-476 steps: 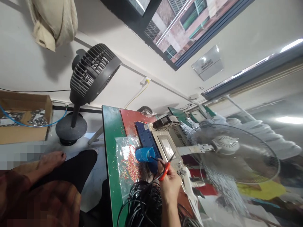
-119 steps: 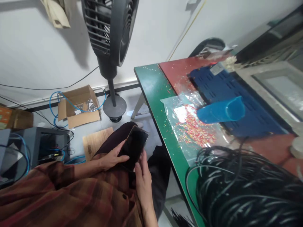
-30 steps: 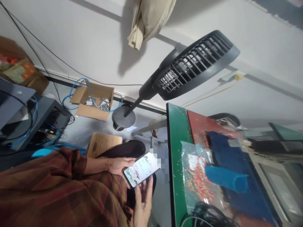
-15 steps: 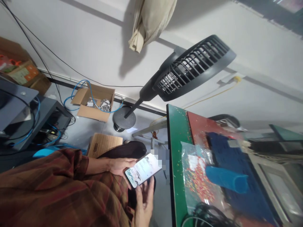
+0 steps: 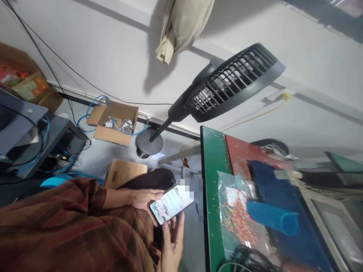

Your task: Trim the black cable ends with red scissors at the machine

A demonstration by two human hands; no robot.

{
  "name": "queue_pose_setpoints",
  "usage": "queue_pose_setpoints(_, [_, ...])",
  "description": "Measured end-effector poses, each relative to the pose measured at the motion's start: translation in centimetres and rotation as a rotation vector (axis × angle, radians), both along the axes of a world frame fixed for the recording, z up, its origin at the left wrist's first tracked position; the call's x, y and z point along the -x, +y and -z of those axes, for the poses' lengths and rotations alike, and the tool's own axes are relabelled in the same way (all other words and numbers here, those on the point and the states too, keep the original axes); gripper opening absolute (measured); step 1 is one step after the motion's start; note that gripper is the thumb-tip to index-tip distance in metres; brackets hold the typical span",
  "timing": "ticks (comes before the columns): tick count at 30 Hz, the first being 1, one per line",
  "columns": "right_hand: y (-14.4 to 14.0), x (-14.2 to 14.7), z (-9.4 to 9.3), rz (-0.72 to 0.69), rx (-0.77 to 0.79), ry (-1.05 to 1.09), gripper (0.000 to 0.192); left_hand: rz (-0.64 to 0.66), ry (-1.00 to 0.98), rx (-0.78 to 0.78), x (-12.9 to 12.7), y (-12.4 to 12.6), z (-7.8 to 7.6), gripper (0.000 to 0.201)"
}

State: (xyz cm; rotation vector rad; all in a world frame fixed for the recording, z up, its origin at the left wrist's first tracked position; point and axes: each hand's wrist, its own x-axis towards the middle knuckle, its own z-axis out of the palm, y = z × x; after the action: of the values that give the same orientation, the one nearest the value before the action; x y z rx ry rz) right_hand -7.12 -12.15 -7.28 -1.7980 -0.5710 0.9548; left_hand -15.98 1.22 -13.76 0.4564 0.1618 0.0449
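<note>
The person sits beside the bench (image 5: 211, 181) and holds a phone (image 5: 171, 204) with a lit screen over the lap, away from the bench top. The left hand (image 5: 144, 198) is closed around the left edge of the phone and carries it; the right hand (image 5: 172, 241) comes from below, its fingers loosely spread, with the fingertips (image 5: 177, 221) touching the lower edge of the phone, so it seems to support or to tap, but I cannot tell which. As I judge it, the step in hand is reading or operating the phone, not the bench work. A next touch on the screen would need only a small finger motion while the left hand keeps the phone steady. The phone is near the green edge of the bench but apart from it, and there is free room between the knees and this edge. On the bench lie a clear bag with red and yellow pieces (image 5: 238, 215), a blue cup (image 5: 273, 223) on its side just beside it, and a coil of black cable (image 5: 244, 260) at the near end. A black fan (image 5: 232, 83) stands on the floor behind the bench, and a cardboard box (image 5: 113, 121) lies near the wall.
</note>
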Motion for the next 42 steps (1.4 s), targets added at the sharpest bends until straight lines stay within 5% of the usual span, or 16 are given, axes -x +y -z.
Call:
queue_pose_setpoints(11, [-0.7,-3.1,0.0,-0.092,-0.007,0.231,0.082,-0.012,0.021,0.054,-0.1,0.1,-0.5,0.041])
queue_pose_setpoints(25, [2.2,-9.1,-4.0,-0.255,0.265,0.496,0.08,-0.055,-0.008,0.044,-0.1,0.2,-1.3,0.047])
queue_pose_setpoints(42, [4.0,-10.3,-1.2,-0.305,0.182,0.362,0.066,-0.068,0.012,-0.033,-0.3,0.2,-1.8,0.051])
